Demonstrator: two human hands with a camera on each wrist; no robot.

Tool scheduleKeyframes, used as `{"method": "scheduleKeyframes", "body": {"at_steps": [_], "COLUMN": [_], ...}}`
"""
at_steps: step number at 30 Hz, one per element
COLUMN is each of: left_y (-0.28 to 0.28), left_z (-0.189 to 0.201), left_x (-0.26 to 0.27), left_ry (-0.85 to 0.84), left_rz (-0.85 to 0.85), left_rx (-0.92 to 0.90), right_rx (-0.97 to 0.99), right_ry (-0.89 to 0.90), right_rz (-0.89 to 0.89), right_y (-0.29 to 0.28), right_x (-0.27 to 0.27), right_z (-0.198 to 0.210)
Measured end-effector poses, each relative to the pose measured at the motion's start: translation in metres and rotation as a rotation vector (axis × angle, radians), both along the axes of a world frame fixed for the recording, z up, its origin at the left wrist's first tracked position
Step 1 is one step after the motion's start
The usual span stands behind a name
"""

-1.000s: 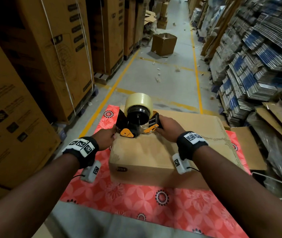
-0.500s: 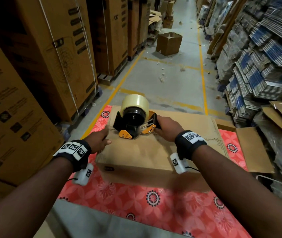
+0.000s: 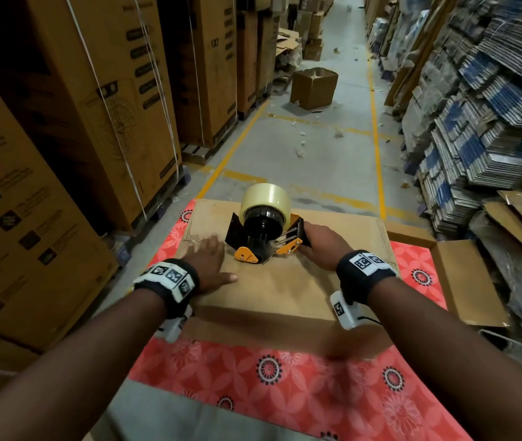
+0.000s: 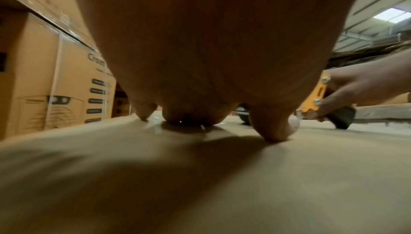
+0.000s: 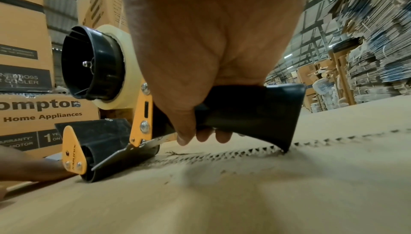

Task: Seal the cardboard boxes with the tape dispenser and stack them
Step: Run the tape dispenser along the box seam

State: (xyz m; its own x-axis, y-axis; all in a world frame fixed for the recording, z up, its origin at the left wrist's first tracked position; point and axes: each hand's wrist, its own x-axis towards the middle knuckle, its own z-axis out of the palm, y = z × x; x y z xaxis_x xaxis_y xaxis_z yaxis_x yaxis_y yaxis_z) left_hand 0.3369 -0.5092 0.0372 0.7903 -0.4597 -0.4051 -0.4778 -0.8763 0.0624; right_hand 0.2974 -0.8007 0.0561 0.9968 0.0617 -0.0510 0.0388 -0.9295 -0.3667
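Observation:
A brown cardboard box [image 3: 285, 281] lies on a red flowered cloth [image 3: 285, 383] in front of me. On its top stands a black and orange tape dispenser [image 3: 264, 233] with a roll of clear tape [image 3: 267, 197]. My right hand [image 3: 321, 246] grips the dispenser's black handle [image 5: 255, 109], its roller down on the flap seam [image 5: 222, 155]. My left hand [image 3: 207, 265] lies flat on the box top [image 4: 200, 176] just left of the dispenser, fingers spread and pressing down.
Tall printed cartons [image 3: 94, 122] on pallets line the left side. Stacks of flattened cardboard [image 3: 491, 106] fill the right. An open flat box [image 3: 463, 275] lies at the right of the cloth. Another open box [image 3: 313, 87] stands down the aisle floor.
My left hand left the box's left edge and now presses flat on the top beside the dispenser. The dispenser stays near the top's left end in my right hand.

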Motion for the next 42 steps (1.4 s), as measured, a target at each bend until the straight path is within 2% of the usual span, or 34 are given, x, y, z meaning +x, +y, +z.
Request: {"method": "scheduleKeyframes", "body": {"at_steps": [11, 20, 26, 31, 34, 42], "left_y": [-0.013, -0.014, -0.044, -0.092, -0.113, -0.111], "left_z": [0.001, 0.009, 0.01, 0.0, -0.009, -0.007], "left_x": [0.002, 0.001, -0.006, -0.022, -0.034, -0.038], "left_ry": [0.062, 0.108, 0.078, 0.081, 0.05, 0.03], "left_rz": [0.018, 0.032, 0.116, -0.023, -0.043, -0.04], "left_rx": [0.006, 0.049, 0.109, 0.014, -0.004, -0.003], "right_rx": [-0.041, -0.021, 0.005, 0.012, 0.004, -0.015], "right_ry": [0.018, 0.065, 0.008, -0.009, -0.019, -0.023], "right_rz": [0.014, -0.051, -0.039, -0.048, -0.049, -0.069], "right_y": [-0.008, -0.083, -0.085, -0.088, -0.088, -0.094], "right_x": [-0.005, -0.04, -0.041, -0.039, -0.039, -0.046], "right_z": [0.006, 0.02, 0.009, 0.003, 0.001, 0.003]}}
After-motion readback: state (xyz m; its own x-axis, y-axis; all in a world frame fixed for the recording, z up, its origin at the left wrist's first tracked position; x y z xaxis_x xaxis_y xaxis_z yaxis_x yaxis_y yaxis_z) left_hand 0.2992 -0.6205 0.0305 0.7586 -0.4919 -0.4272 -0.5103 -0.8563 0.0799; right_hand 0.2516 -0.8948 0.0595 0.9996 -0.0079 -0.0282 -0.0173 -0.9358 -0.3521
